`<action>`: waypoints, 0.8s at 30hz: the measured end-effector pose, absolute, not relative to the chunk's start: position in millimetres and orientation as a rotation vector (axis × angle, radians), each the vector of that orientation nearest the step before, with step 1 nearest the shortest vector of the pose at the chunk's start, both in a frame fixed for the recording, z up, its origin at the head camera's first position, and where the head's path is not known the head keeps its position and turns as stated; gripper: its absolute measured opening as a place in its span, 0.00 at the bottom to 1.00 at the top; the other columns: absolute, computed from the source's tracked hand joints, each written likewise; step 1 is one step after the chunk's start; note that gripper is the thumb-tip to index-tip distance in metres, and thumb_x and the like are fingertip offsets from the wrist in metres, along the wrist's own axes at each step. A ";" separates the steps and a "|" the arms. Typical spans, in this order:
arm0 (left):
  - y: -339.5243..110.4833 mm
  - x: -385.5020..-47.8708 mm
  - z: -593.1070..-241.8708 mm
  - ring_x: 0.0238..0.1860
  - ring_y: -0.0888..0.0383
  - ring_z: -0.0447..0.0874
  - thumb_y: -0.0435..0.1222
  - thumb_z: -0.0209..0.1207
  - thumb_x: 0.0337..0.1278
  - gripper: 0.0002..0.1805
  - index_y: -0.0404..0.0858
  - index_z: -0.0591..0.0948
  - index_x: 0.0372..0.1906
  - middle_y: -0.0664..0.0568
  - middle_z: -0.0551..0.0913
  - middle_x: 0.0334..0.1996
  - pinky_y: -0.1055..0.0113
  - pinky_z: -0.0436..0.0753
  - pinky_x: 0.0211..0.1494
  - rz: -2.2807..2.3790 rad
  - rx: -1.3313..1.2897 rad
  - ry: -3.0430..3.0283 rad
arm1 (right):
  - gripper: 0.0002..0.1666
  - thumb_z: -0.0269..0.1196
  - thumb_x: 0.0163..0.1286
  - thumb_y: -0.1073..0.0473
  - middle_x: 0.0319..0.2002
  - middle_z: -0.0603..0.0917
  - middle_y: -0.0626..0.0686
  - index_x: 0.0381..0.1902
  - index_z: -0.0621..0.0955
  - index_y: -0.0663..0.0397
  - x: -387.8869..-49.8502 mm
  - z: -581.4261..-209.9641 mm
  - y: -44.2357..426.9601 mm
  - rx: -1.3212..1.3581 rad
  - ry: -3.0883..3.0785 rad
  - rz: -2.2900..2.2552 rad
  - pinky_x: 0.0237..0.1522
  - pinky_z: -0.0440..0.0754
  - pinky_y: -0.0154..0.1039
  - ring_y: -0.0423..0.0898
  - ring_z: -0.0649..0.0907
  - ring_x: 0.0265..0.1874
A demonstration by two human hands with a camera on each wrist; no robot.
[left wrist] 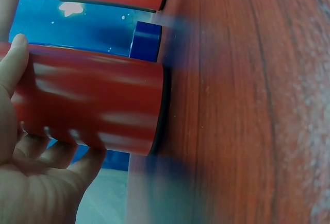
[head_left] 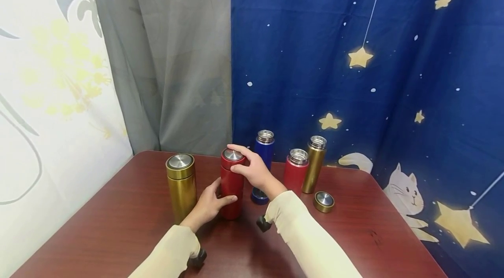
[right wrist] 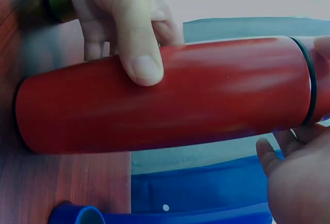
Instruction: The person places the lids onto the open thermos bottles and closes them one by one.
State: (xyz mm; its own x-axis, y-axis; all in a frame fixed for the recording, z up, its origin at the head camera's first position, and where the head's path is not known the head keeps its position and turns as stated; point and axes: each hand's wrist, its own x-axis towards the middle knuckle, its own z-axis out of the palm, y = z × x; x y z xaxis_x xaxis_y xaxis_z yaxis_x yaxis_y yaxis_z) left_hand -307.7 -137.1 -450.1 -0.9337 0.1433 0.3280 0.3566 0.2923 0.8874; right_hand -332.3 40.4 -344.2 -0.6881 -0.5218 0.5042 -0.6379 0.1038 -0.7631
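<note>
A red thermos (head_left: 231, 186) with a steel-topped red lid (head_left: 233, 154) stands roughly upright on the table. Low on its body, my left hand (head_left: 208, 204) grips it, the thumb on one side and the fingers on the other. At the top, my right hand (head_left: 257, 172) holds the lid, thumb and fingers around its rim. The left wrist view shows the base of the red thermos (left wrist: 98, 100) close to the tabletop. In the right wrist view, a dark seam (right wrist: 308, 82) separates body and lid.
A lidded gold thermos (head_left: 183, 195) stands left of the hands. To the right are a lidless blue thermos (head_left: 265, 151), a shorter lidless red one (head_left: 294, 175) and a slim lidless gold one (head_left: 314, 164). A blue lid (head_left: 259, 198) and gold lid (head_left: 324, 201) lie nearby.
</note>
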 end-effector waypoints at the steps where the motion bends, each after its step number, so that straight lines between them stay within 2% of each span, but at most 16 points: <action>1: -136.9 -307.5 -450.1 0.53 0.48 0.81 0.42 0.71 0.51 0.37 0.39 0.70 0.66 0.47 0.81 0.53 0.52 0.80 0.54 -1.708 -0.462 -2.373 | 0.33 0.61 0.65 0.60 0.60 0.77 0.59 0.69 0.70 0.55 -332.6 -344.3 41.2 1.179 -2.263 1.622 0.53 0.79 0.44 0.55 0.78 0.56; 5: -136.5 -306.9 -450.8 0.52 0.47 0.82 0.41 0.71 0.51 0.37 0.39 0.70 0.66 0.46 0.81 0.53 0.52 0.80 0.54 -1.704 -0.456 -2.373 | 0.34 0.65 0.63 0.55 0.60 0.78 0.53 0.68 0.72 0.46 -331.9 -344.0 42.6 1.095 -2.336 1.485 0.52 0.80 0.40 0.48 0.78 0.56; 10: -134.4 -304.5 -448.7 0.52 0.45 0.82 0.38 0.71 0.52 0.35 0.37 0.71 0.65 0.44 0.81 0.52 0.50 0.80 0.54 -1.691 -0.434 -2.361 | 0.34 0.67 0.61 0.51 0.57 0.80 0.51 0.66 0.75 0.41 -330.6 -343.7 41.4 1.012 -2.352 1.341 0.49 0.80 0.43 0.49 0.76 0.55; 14: -131.9 -294.8 -439.2 0.51 0.43 0.82 0.34 0.70 0.52 0.34 0.32 0.70 0.64 0.41 0.81 0.52 0.49 0.80 0.53 -1.670 -0.445 -2.349 | 0.34 0.69 0.60 0.47 0.56 0.81 0.50 0.65 0.76 0.41 -329.4 -345.2 39.1 0.945 -2.347 1.200 0.47 0.79 0.44 0.48 0.74 0.52; 18: -132.0 -292.9 -437.1 0.50 0.42 0.82 0.33 0.70 0.52 0.34 0.30 0.70 0.64 0.39 0.81 0.51 0.49 0.81 0.51 -1.638 -0.473 -2.352 | 0.36 0.71 0.56 0.42 0.52 0.83 0.48 0.62 0.78 0.43 -327.3 -345.9 36.0 0.882 -2.315 0.984 0.50 0.74 0.45 0.47 0.73 0.49; 24: -134.9 -305.2 -450.8 0.51 0.45 0.82 0.38 0.71 0.52 0.35 0.35 0.71 0.64 0.42 0.81 0.52 0.51 0.81 0.52 -1.659 -0.496 -2.327 | 0.36 0.73 0.53 0.37 0.44 0.83 0.48 0.56 0.79 0.46 -324.2 -347.3 27.8 0.760 -2.239 0.768 0.49 0.71 0.45 0.46 0.73 0.44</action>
